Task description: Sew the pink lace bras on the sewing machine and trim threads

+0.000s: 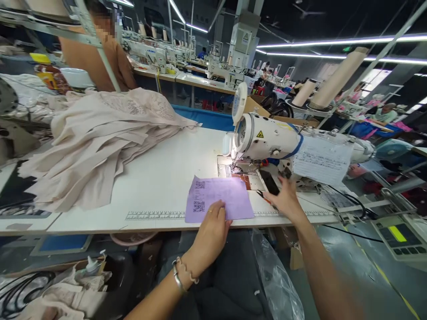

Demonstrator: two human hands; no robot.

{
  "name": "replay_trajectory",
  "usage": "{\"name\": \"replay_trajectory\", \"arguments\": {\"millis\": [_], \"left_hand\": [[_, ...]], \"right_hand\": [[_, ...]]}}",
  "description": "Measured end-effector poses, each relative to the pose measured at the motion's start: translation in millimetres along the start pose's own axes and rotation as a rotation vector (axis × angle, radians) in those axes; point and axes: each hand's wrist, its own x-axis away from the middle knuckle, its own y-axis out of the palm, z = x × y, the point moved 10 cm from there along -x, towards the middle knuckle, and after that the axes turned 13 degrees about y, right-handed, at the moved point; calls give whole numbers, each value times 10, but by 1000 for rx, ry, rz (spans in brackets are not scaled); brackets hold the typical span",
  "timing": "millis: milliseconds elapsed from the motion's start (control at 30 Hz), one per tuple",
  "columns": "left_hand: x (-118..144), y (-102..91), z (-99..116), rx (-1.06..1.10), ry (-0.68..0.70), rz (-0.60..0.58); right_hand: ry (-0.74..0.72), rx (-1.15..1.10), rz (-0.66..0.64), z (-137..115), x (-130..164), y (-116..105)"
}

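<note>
Here the fingers (220, 212) of the left hand (210, 231) lie flat and slightly spread on the near edge of a thin lilac paper sheet printed with two QR codes (218, 198), pressing it down rather than gripping it. The right hand (286, 199) reaches forward with its back to the camera, its fingers hidden near a dark flat phone-like object (268, 181) and what looks like a pair of red-handled snips (262, 195); whether those fingers hold anything cannot be told.

The sheet lies flat on the white worktop (160, 178), just in front of the needle area of the white industrial sewing machine (270, 138), its lower edge over the printed ruler strip (153, 215). It is likely very light, limp and easily creased or blown aside, so it is probably best slid under flat fingers or pinched at a free corner or edge. Its surface is pale purple, roughly rectangular, with faint print besides the codes.

Further left, a heap of soft beige fabric pieces (100, 138) rests on the worktop. A white handwritten note (322, 160) is fixed to the machine's body. Another person in a brown top (96, 53) stands beyond the heap.
</note>
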Motion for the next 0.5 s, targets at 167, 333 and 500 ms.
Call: {"name": "replay_trajectory", "arguments": {"millis": [167, 333, 500], "left_hand": [[-17, 8, -92, 487, -173, 30], [98, -3, -408, 1042, -517, 263], [245, 56, -636, 1485, -802, 530]], "right_hand": [[-204, -340, -50, -267, 1019, 92], [-382, -447, -14, -1033, 1482, 314], [-549, -486, -46, -1344, 1580, 434]]}}
